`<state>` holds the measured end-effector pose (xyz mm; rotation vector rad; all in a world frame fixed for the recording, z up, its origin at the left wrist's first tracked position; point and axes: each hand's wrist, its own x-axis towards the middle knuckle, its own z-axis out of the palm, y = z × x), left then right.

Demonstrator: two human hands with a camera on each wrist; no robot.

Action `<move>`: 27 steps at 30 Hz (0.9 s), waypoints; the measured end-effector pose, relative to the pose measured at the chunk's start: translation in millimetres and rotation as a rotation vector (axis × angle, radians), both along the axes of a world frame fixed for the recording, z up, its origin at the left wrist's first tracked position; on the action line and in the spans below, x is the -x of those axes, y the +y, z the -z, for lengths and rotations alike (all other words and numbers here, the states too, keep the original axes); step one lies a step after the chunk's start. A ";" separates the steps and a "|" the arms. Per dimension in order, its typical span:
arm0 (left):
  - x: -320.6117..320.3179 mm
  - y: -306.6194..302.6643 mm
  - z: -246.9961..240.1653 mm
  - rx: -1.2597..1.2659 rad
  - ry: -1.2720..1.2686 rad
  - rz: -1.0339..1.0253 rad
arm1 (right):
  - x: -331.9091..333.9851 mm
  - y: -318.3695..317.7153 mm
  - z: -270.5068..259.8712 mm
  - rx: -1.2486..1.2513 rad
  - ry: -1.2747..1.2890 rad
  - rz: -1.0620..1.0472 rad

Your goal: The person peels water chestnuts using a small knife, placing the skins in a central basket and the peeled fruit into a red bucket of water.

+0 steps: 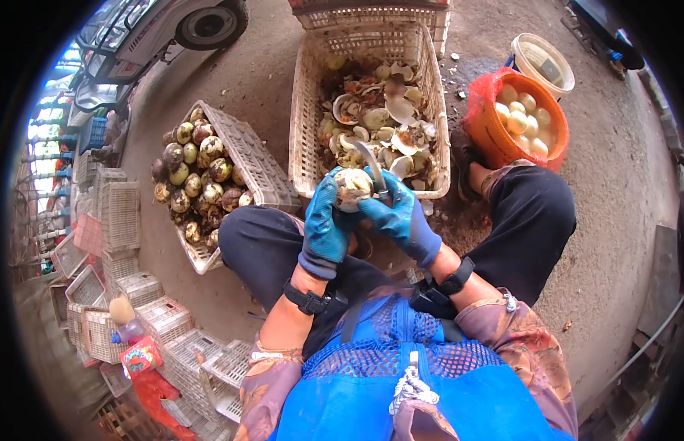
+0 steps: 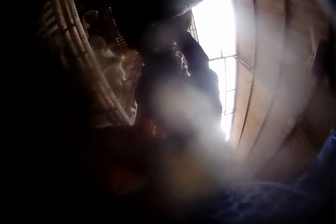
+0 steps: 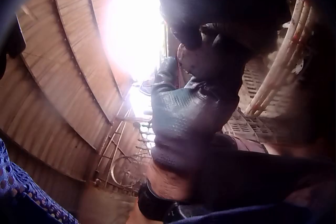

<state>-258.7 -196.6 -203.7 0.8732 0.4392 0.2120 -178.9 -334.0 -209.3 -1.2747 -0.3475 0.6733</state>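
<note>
Both hands wear blue gloves and meet over the near edge of a pale slatted crate (image 1: 296,132). A round fruit, brown and cream mottled (image 1: 353,188), sits in the left hand (image 1: 321,231), whose fingers curl round its side. The right hand (image 1: 402,219) grips a knife with a curved blade (image 1: 371,163), and its thumb lies close to the fruit. Inside the crate are cut white shells and peelings (image 1: 401,110). The left wrist view is dark and blurred. In the right wrist view a gloved hand (image 3: 189,111) shows beneath a dark shape.
Left of the knees, a tilted crate (image 1: 246,151) holds many mottled fruits (image 1: 210,151). An orange bucket (image 1: 490,121) with pale peeled balls (image 1: 522,117) stands at right, beside a white bucket (image 1: 566,79). Stacked crates (image 1: 121,213) and a vehicle wheel (image 1: 208,26) are farther left.
</note>
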 end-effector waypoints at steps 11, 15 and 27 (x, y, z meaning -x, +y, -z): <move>1.6 -7.5 -27.1 -0.290 -0.078 0.111 | -22.3 -34.2 38.0 -0.145 0.306 -0.131; 2.6 -7.5 -31.1 -0.284 -0.053 0.109 | -24.0 -31.1 45.1 -0.378 0.722 -0.170; -4.2 -5.1 -12.1 0.008 0.025 0.055 | -2.9 -11.7 -29.2 -0.136 0.062 -0.023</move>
